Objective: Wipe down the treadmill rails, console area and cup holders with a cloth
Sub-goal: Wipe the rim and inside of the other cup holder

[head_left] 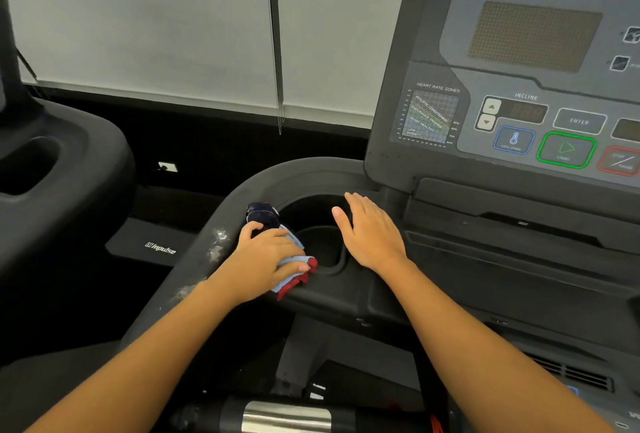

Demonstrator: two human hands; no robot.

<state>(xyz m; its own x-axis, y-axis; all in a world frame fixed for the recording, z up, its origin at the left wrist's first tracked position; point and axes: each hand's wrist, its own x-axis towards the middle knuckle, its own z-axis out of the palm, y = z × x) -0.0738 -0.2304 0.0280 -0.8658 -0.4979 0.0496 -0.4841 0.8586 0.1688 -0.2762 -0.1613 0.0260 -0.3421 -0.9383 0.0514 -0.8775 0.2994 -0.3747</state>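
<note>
A bunched cloth point(297, 261) in dark blue, light blue and red lies on the left rim of the treadmill's black cup holder point(318, 224). My left hand point(265, 261) grips the cloth and presses it onto the rim, next to whitish smears on the curved left rail point(211, 252). My right hand point(370, 231) lies flat with straight fingers on the right rim of the cup holder, holding nothing. The console point(519, 86) with its screens and buttons rises to the right of both hands.
A second treadmill's black console arm with a cup recess point(31, 165) stands at the left. White roller blinds point(156, 23) cover the window behind. A chrome-banded handlebar point(287, 417) crosses the bottom edge. A vent grille point(571, 372) sits low on the right.
</note>
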